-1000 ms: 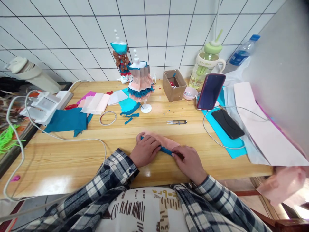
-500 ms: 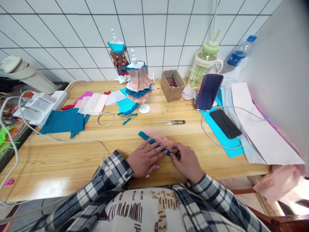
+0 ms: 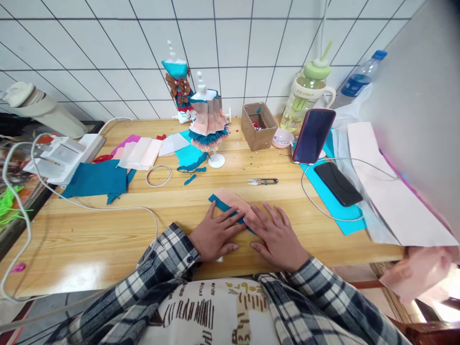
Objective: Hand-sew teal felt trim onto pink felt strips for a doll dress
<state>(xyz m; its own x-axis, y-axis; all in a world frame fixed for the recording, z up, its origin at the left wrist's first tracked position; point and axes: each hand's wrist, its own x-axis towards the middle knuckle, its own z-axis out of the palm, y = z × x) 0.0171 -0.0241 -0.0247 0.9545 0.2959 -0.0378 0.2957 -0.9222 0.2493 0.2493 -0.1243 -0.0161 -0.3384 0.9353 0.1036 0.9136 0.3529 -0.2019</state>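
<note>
The left hand point(image 3: 217, 235) and right hand point(image 3: 279, 239) lay flat, fingers spread, across a blue-edged pink strip point(image 3: 230, 197) on the near side of the snips point(image 3: 266, 181).

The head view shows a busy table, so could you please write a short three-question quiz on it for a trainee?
1. Which colour is the strip partly under the left hand: A) yellow, B) blue, C) white?
2. True or false: the snips lie on the table, apart from the right hand.
3. Fill in the blank: the pink bowl stands beside a cardboard ____.

Key: 1. B; 2. True; 3. box.
</note>
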